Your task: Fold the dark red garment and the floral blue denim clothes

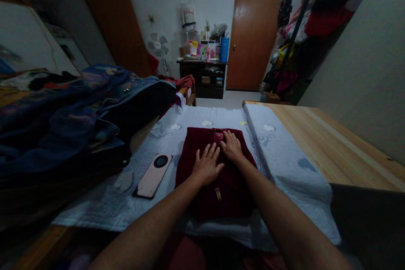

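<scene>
A dark red folded garment (202, 198) lies flat in front of me on a pale blue patterned cloth (284, 164). Near its top edge is a collar opening with a small light print, and a little tan label (218, 194) shows lower down. My left hand (207, 164) rests flat on the middle of the garment, fingers spread. Higher up and to the right, my right hand (232, 147) also lies on it with fingers stretched out, beside the print. A pink phone (154, 176) with a round black camera ring lies on the cloth, left of the garment.
Denim clothes (63, 122) are heaped at the left. A wooden surface (329, 143) extends along the right. Farther back stand a dark cabinet (202, 80) with items on top, a white fan (158, 45) and a brown door (253, 29). Bags hang at the upper right.
</scene>
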